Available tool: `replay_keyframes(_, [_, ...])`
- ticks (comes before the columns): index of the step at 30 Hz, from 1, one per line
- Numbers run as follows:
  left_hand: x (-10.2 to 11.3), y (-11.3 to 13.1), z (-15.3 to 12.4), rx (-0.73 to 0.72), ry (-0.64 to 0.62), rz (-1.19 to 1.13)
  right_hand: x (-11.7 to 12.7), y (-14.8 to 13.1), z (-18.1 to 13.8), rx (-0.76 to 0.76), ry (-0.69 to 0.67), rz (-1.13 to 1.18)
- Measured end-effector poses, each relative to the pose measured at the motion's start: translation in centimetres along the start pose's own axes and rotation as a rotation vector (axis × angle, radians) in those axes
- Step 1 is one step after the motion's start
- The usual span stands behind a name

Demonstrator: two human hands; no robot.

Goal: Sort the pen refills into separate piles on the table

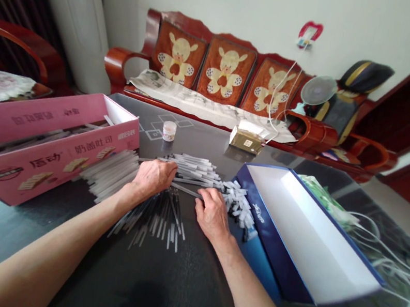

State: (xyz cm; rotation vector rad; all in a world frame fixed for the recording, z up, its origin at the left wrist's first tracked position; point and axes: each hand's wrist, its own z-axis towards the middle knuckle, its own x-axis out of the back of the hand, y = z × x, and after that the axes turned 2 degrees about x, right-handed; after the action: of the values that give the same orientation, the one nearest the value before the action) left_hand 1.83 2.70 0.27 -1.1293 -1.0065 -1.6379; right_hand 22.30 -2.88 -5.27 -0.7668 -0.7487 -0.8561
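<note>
My right hand (pixel 213 215) is closed, thumb and fingertips on the right end of a thin whitish tube (pixel 185 190). The tube lies crosswise, its other end near my left hand (pixel 154 175). The left fingers are curled together, and what they hold is hidden. Below my left hand, slim sticks with dark upper ends and pale lower ends (pixel 162 222) fan out on the table. Beyond the hands is a stack of whitish tubes (pixel 197 168). More frosted tubes (pixel 113 175) lie left of my left wrist. Small whitish cap-like pieces (pixel 239 204) are heaped right of my right hand.
A pink box (pixel 60 150) with long items inside stands left on the dark table (pixel 173 295). A blue box with a white interior (pixel 317 235) is at right, near white cables (pixel 400 278). A small jar (pixel 169 131) and tissue box (pixel 247 138) stand farther back.
</note>
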Motion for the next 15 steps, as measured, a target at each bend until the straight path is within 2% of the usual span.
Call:
replay_keyframes(9, [-0.16,0.11,0.48,0.021,0.063,-0.025,0.05,0.11,0.12,0.008,0.017,0.033])
replay_keyframes(15, [-0.58,0.08,0.53,0.025,0.080,-0.068,0.11,0.13,0.16,-0.011,0.095,0.119])
